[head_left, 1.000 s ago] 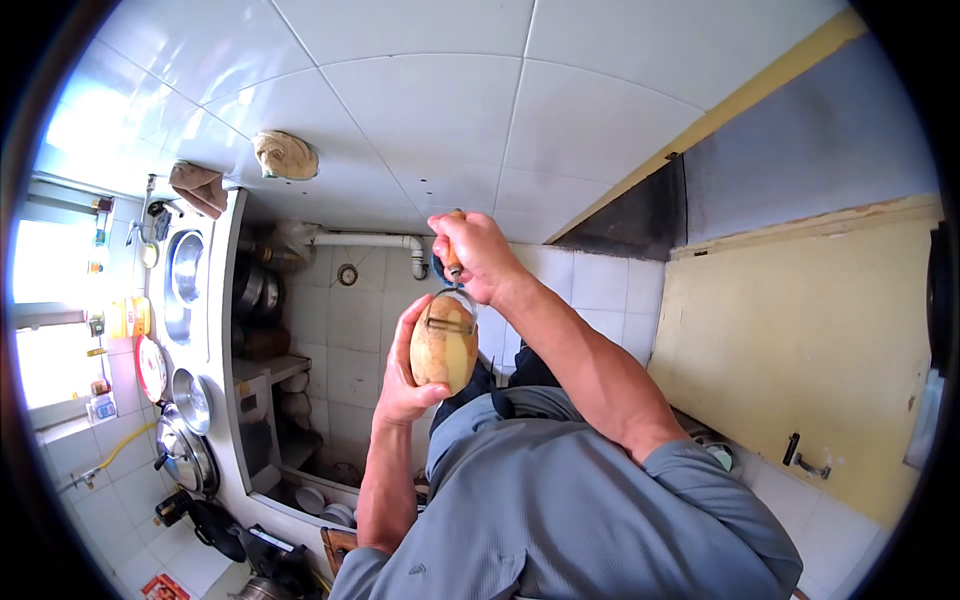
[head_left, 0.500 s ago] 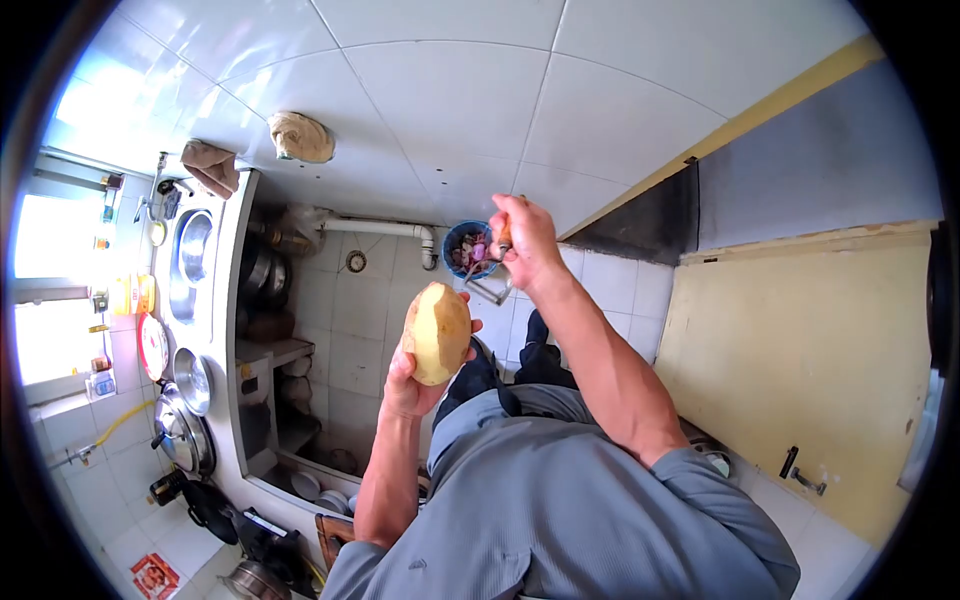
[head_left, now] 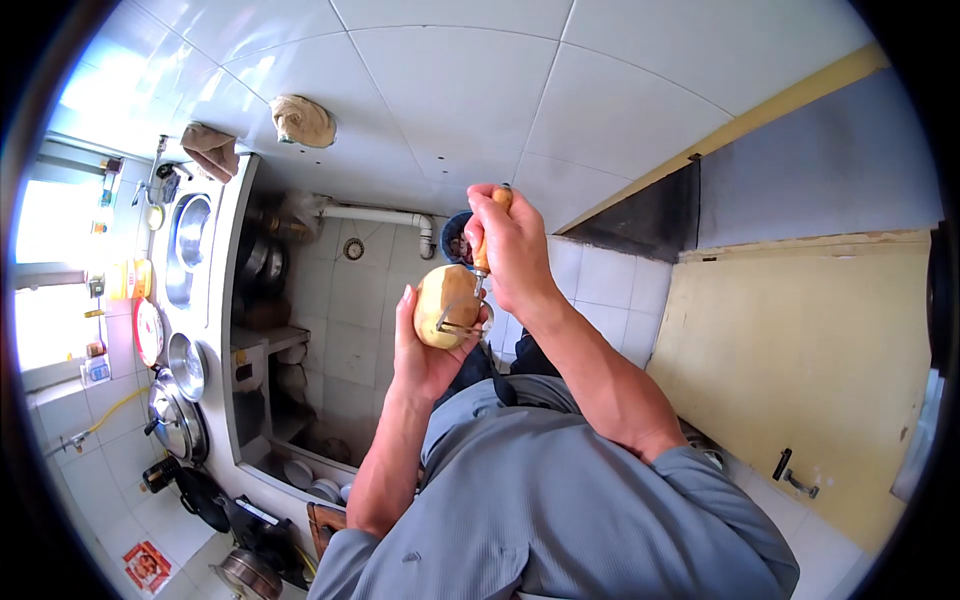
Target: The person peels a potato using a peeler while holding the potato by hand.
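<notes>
A large, partly peeled potato (head_left: 440,297) rests in my left hand (head_left: 425,365), whose fingers wrap around its underside and sides. My right hand (head_left: 512,245) grips the orange-brown wooden handle of a peeler (head_left: 482,258). The peeler's metal frame lies across the lower right face of the potato, close to my left fingertips. Pale yellow flesh shows over most of the potato's visible side. Below the hands, a blue bin (head_left: 455,238) with scraps in it stands on the floor, partly hidden by my right hand.
On the left is a counter with a sink (head_left: 182,285), a metal bowl (head_left: 187,365) and a lidded pot (head_left: 178,420). A white drain pipe (head_left: 375,215) runs along the wall. At the right stands a yellowish door (head_left: 790,370). Cloths (head_left: 303,122) hang on the tiled wall.
My right hand has brought the peeler from above the bin down onto the potato. The left hand has raised and turned the potato slightly.
</notes>
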`<move>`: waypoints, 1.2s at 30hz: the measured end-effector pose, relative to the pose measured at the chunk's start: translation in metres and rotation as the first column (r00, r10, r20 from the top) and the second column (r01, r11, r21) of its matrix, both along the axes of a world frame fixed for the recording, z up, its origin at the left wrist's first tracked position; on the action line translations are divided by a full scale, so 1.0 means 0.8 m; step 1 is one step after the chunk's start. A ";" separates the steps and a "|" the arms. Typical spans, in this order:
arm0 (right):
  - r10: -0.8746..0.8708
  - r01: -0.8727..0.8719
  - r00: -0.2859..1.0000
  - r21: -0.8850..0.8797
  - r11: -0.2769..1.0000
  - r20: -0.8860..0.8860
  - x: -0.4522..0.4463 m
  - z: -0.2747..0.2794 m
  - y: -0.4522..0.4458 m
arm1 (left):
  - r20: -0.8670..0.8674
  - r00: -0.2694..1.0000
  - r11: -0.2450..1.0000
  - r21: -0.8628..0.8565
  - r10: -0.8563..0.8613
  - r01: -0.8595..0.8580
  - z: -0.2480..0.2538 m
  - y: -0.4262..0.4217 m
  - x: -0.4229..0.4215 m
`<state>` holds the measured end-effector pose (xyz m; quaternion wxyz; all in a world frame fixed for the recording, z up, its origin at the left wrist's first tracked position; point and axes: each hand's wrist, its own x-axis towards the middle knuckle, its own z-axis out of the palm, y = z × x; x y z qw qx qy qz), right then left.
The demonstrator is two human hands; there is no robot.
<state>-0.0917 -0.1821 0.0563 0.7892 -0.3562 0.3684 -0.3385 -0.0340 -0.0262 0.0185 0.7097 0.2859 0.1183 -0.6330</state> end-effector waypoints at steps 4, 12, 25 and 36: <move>-0.004 0.000 0.999 -0.126 0.992 -0.032 -0.005 -0.001 0.005 | -0.121 0.993 0.995 0.096 0.016 -0.005 0.008 -0.008 -0.001; 0.028 -0.033 0.999 -0.176 0.984 -0.032 -0.002 -0.017 0.005 | -0.190 0.979 0.992 0.090 -0.072 0.091 0.009 -0.004 -0.006; -0.234 0.270 0.952 0.179 0.946 -0.198 -0.027 -0.127 -0.087 | 0.023 0.993 0.990 0.083 -0.115 0.113 0.010 0.006 -0.007; -0.028 0.038 0.995 0.095 0.995 -0.097 0.010 -0.054 -0.007 | 0.065 0.990 0.982 0.151 -0.127 0.116 -0.002 -0.005 -0.007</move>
